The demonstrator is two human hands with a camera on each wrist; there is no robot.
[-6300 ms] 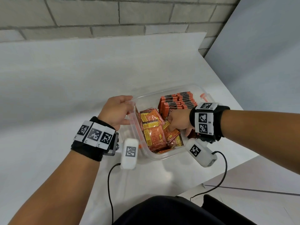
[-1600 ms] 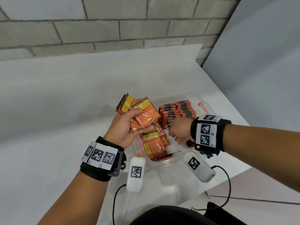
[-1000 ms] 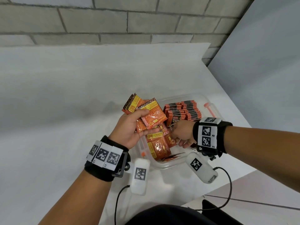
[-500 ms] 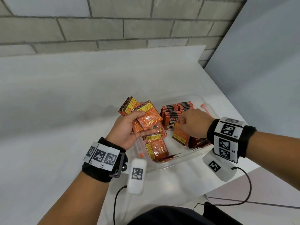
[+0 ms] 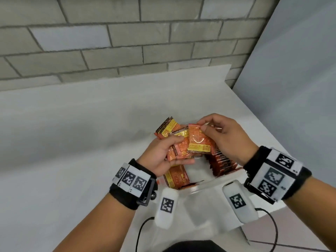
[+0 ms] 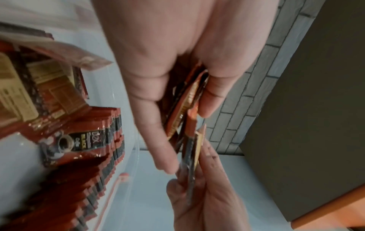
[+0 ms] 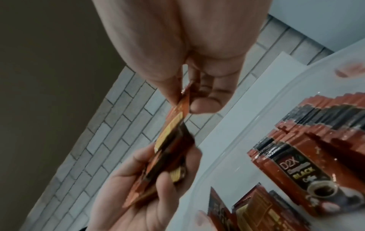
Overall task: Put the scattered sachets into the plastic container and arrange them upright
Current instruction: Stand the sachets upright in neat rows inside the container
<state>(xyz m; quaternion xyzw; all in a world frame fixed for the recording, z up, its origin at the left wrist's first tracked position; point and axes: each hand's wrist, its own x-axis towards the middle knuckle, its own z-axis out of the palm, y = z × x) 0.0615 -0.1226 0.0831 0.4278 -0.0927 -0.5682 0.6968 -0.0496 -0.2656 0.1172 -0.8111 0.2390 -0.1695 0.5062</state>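
My left hand (image 5: 163,155) grips a fanned bunch of orange sachets (image 5: 179,149) above the clear plastic container (image 5: 205,185). My right hand (image 5: 223,137) pinches one orange and yellow sachet (image 5: 198,141) by its top edge and holds it against the front of that bunch. The left wrist view shows the bunch (image 6: 187,101) edge-on between thumb and fingers. In the right wrist view, the pinched sachet (image 7: 177,112) meets the bunch. A row of sachets (image 5: 221,163) stands upright at the container's right side, and loose sachets (image 5: 176,177) lie flat at its left.
The container sits near the front right corner of a white table (image 5: 72,142), close to the table edge (image 5: 254,220). A brick wall (image 5: 127,42) stands behind and a grey panel (image 5: 291,88) to the right. Cables hang from both wrist units.
My right hand lifted a sachet out of the container and brought it up and left against the bunch in my left hand. The left hand stayed in place with its bunch.
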